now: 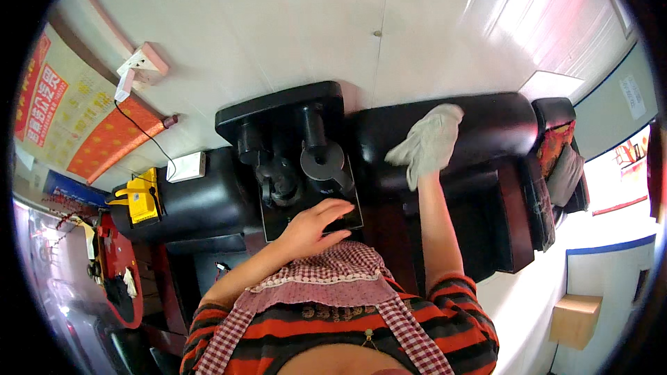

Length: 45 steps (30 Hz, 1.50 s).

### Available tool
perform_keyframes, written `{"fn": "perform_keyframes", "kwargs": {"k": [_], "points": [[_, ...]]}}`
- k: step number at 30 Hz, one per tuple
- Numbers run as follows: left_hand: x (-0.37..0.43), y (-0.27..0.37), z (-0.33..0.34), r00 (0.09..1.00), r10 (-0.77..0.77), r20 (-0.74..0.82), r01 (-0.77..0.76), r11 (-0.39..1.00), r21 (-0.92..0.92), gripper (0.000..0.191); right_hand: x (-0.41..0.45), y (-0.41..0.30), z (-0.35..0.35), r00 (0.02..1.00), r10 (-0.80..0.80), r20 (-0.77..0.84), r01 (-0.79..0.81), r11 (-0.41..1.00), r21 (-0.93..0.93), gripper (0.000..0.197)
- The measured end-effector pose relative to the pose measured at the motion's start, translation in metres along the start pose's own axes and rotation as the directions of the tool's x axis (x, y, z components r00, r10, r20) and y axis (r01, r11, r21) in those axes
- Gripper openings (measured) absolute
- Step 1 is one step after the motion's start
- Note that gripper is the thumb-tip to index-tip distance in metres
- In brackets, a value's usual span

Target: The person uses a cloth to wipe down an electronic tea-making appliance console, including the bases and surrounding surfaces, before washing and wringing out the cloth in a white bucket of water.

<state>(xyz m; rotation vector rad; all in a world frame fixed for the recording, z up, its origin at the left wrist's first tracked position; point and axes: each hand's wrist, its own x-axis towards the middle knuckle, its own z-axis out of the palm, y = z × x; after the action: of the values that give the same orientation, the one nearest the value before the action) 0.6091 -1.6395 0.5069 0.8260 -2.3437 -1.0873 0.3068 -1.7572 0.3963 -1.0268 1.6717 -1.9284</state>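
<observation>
My right hand, wrapped over by a pale grey cloth, rests at the top of a black leather sofa back; the cloth hides its fingers. Bare and slightly curled, my left hand is over the near edge of a black tea tray table, with nothing seen in it. On that table, just beyond the left hand, stand a black kettle and a round black appliance. A black padded panel rises behind them against the wall.
On the sofa back at left lie a white box with a cable and a yellow plastic holder. A wall socket is above. A red table stands far left, a dark cushion on the right armrest, a cardboard box lower right.
</observation>
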Motion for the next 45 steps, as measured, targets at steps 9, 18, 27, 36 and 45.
{"fn": "perform_keyframes", "kwargs": {"k": [9,18,27,36,45], "points": [[-0.045,-0.003,0.005,0.920,-0.278,-0.276,0.293,0.956,0.013,0.045,0.131,0.010,0.089,0.819,-0.570,-0.060,0.423,0.672,-0.608,0.044],[-0.078,-0.019,0.011,0.784,-0.416,-0.460,0.452,0.891,-0.035,0.035,0.158,0.021,0.101,0.688,-0.666,0.288,0.668,0.427,-0.610,0.040],[-0.064,-0.027,0.010,0.798,-0.449,-0.403,0.492,0.870,0.004,0.031,0.142,0.056,0.091,0.741,-0.514,0.433,0.660,0.437,-0.611,0.051],[-0.067,-0.025,0.008,0.773,-0.481,-0.415,0.522,0.853,-0.016,0.027,0.180,-0.123,0.108,0.504,-0.856,0.111,0.804,0.419,-0.422,0.066],[-0.054,-0.023,0.009,0.835,-0.416,-0.360,0.460,0.887,0.043,0.024,0.107,0.037,0.051,0.792,-0.269,0.549,0.597,0.531,-0.601,0.058]]}}
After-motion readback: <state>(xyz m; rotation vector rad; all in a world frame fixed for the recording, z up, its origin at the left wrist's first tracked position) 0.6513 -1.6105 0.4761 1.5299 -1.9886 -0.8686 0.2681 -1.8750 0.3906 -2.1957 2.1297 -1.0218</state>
